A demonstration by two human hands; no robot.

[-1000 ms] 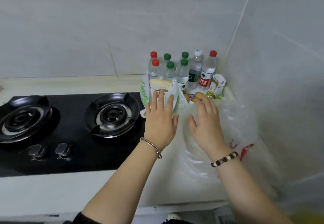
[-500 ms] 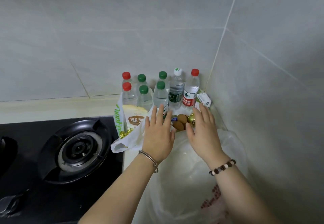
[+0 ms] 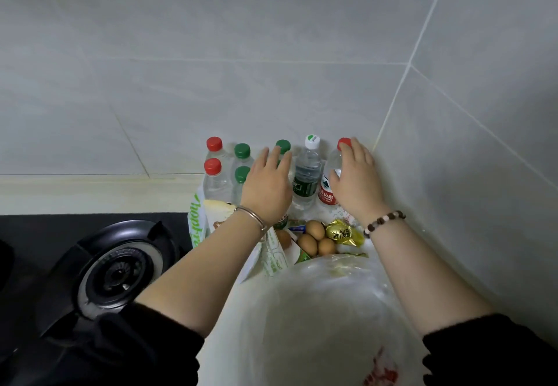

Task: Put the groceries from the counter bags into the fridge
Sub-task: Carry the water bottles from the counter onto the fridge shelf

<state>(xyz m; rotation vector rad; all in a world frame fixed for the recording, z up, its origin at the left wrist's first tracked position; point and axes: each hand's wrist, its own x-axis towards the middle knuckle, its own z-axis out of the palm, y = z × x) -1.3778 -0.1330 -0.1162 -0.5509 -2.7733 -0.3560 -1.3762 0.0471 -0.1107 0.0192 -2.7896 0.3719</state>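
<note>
Two tiled walls (image 3: 271,53) meet in a corner ahead of us. To our left lies the black stove (image 3: 114,274). Nearest us sits a clear plastic bag (image 3: 326,310), and beside it a white shopping bag (image 3: 197,219) with green lettering. Several water bottles (image 3: 216,183) stand against the back wall. Our left hand (image 3: 267,186) hovers over the green-capped ones, fingers straight, holding nothing. Our right hand (image 3: 356,180) curls thumb and fingers round the corner bottle (image 3: 327,195). Eggs (image 3: 315,239) and a gold packet (image 3: 341,231) lie between our wrists.
</note>
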